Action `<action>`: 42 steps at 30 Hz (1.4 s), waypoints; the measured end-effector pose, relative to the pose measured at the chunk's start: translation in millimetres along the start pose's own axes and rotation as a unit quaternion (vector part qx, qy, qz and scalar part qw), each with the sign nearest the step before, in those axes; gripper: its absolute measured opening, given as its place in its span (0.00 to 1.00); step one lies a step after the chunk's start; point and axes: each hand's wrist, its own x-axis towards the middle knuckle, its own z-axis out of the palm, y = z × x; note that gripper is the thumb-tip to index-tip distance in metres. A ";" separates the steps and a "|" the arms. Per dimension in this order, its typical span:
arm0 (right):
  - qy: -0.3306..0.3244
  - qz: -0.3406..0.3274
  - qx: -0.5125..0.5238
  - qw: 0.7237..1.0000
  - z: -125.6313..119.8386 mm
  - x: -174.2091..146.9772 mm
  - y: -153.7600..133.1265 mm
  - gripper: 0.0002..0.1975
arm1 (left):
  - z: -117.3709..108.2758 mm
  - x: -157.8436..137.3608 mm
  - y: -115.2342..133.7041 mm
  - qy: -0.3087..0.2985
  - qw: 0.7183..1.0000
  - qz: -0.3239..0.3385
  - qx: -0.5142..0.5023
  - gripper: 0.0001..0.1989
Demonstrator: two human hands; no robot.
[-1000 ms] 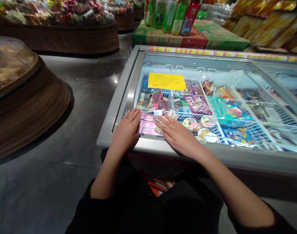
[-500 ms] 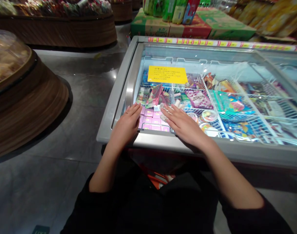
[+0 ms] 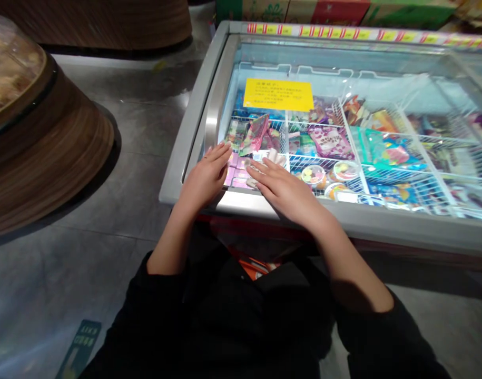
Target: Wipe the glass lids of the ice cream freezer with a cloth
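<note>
My right hand (image 3: 282,190) lies over a crumpled whitish cloth (image 3: 252,182), pressed against the glass lid (image 3: 331,68) of a chest freezer. Folds of the cloth stick out beyond the fingers; the part under the palm is hidden. On the left, my left hand (image 3: 204,179) rests at the lid's front left corner, fingers stretched out flat, with nothing in it. Beneath the glass, pink boxes (image 3: 236,176) show between the two hands. A yellow notice (image 3: 278,95) with printed text sits on the lid farther back.
Wire baskets in the freezer hold a purple-white bag (image 3: 331,142), round tubs (image 3: 345,170) and other packets. Price labels (image 3: 331,33) run along the back rim, with cartons (image 3: 327,11) behind. A round wooden display stand (image 3: 55,147) is on the left. A green floor sign (image 3: 80,347) lies below.
My right hand has slid left across the glass, taking the cloth with it, closer to my left hand. The left hand stays at the corner. The view has tilted downward.
</note>
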 end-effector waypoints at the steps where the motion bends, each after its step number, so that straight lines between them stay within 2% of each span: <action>1: 0.004 0.010 0.004 1.000 -1.6 -10.4 0.0 0.27 | 0.4 0.0 0.1 0.001 1.000 0.000 0.000 0.27; 6: 0.038 0.038 0.006 0.999 7.4 -50.4 -27.0 0.26 | 1.7 2.0 3.7 0.003 1.000 -0.008 0.019 0.27; 8: 0.051 0.031 -0.004 0.998 17.1 -47.9 -41.1 0.26 | 1.6 2.6 5.1 0.003 1.000 -0.010 0.024 0.27; 11: 0.059 0.008 -0.013 0.998 28.3 -27.9 -49.3 0.26 | 0.8 2.4 5.2 0.000 1.000 -0.009 0.026 0.27; 15: 0.066 0.007 -0.030 0.997 28.7 -10.7 -37.0 0.26 | -0.5 1.4 3.8 -0.001 1.000 -0.004 0.030 0.26; 19: 0.078 0.049 -0.051 0.994 23.9 -31.4 -26.4 0.27 | -0.9 0.4 5.5 0.006 0.999 -0.003 0.039 0.25; 23: 0.086 0.044 -0.067 0.993 26.4 -50.6 -33.8 0.29 | -0.5 -1.9 8.2 0.024 0.999 -0.003 0.049 0.24; 28: 0.076 0.005 -0.065 0.995 29.7 -33.8 -39.2 0.28 | -3.1 -4.3 5.8 0.034 0.998 0.018 0.045 0.24; 32: 0.109 0.050 -0.072 0.990 27.1 -38.1 -22.4 0.27 | -5.8 -8.5 7.4 0.023 0.997 0.049 0.050 0.23; 34: 0.124 0.070 -0.076 0.987 26.7 -51.9 -15.2 0.27 | -4.4 -12.8 13.4 0.020 0.997 0.059 0.050 0.23; 38: 0.123 0.063 -0.086 0.987 26.4 -72.7 -15.4 0.27 | 5.1 -18.2 34.5 0.008 0.996 0.080 0.035 0.24; 42: 0.087 0.051 -0.091 0.991 19.7 -56.2 -13.1 0.26 | 17.6 -8.8 53.5 -0.022 0.995 0.089 0.024 0.25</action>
